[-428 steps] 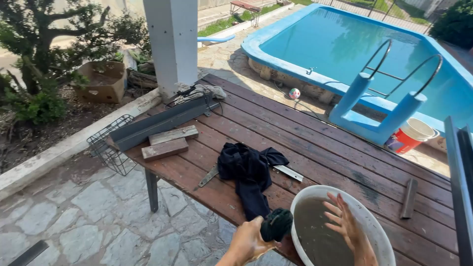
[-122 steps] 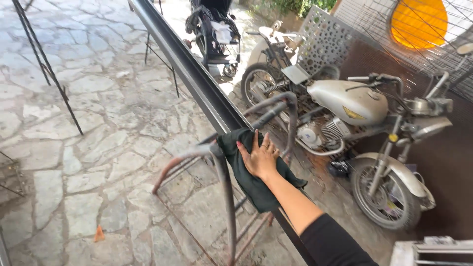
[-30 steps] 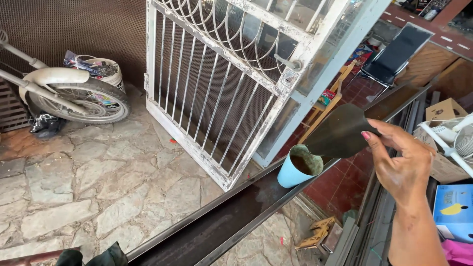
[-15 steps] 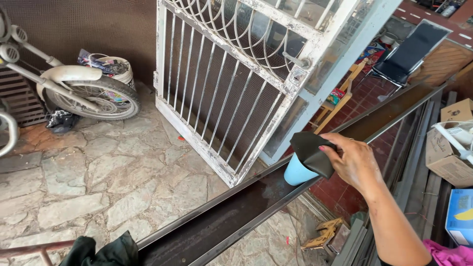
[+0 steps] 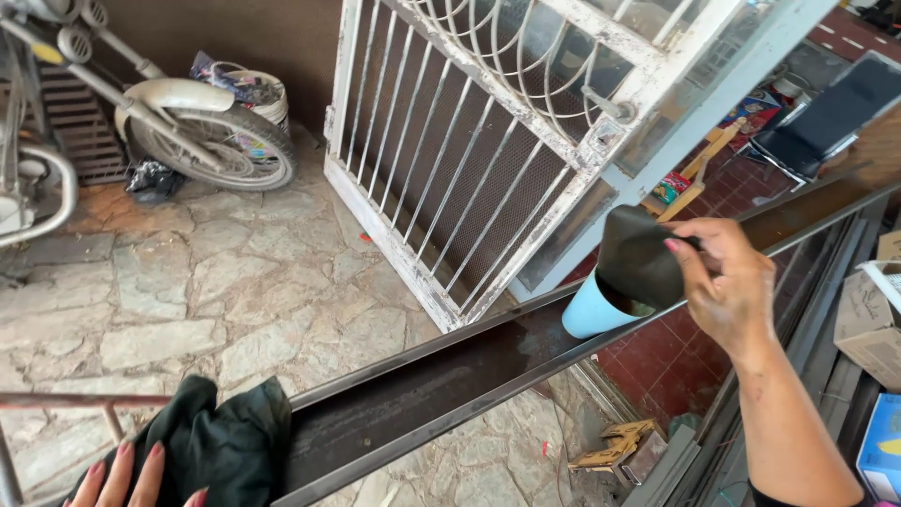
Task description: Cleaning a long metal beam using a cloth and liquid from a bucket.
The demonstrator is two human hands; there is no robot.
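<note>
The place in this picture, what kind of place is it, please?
Probably a home yard or porch used for metalwork: irregular stone paving, a white barred gate standing against the wall, a parked motorbike, and a long dark steel channel laid across supports.

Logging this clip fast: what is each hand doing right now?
Left hand: fingers flat on the dark green rag, not closed around it.
Right hand: closed grip on a dark piece at the blue cup.

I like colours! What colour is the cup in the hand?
Light blue cup, seen from the head view.
</note>
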